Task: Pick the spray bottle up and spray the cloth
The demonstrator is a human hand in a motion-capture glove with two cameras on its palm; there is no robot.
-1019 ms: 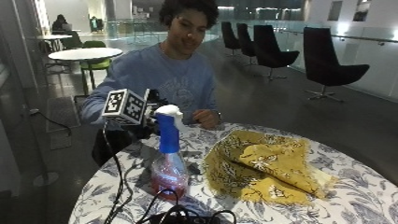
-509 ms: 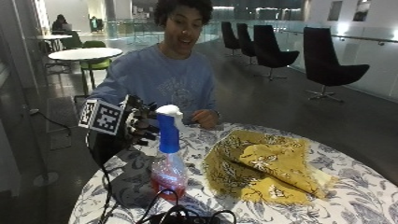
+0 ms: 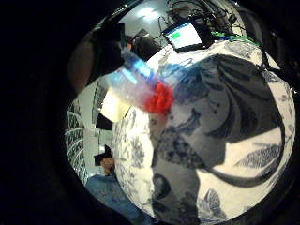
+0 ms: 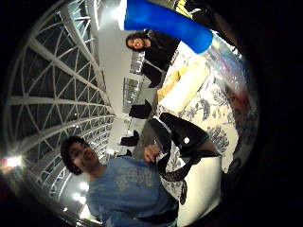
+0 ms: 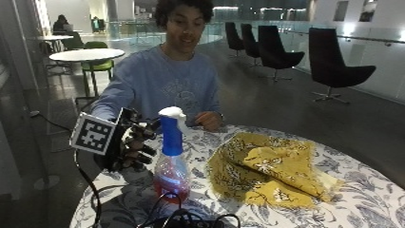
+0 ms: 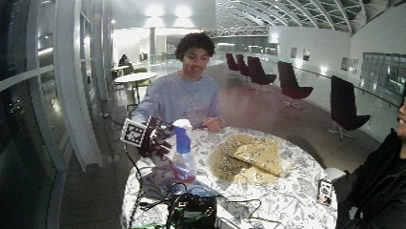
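A spray bottle [image 5: 171, 159] stands upright on the flower-patterned round table [image 5: 354, 209], with a white trigger head, a blue neck and red liquid in its clear body. My gloved right hand [image 5: 131, 145] hovers just beside the blue neck, on the side away from the cloth. Its fingers are loosely curled toward the bottle and hold nothing. A crumpled yellow patterned cloth [image 5: 272, 166] lies on the table on the bottle's other side. The bottle [image 3: 140, 86] shows close in the little finger side palm view, and its blue neck [image 4: 165, 23] in the thumb side palm view. In the wide view the hand [image 6: 155, 140] is beside the bottle [image 6: 183, 157].
The person's bare left hand [image 5: 207, 121] rests at the table's far edge. Black cables and a dark device [image 5: 183, 219] lie at the near edge in front of the bottle. A phone [image 6: 325, 191] lies near the table's right rim.
The gloved hand has come down from level with the bottle's head to beside its neck, with its fingers turned toward the bottle. Bottle and cloth have not moved.
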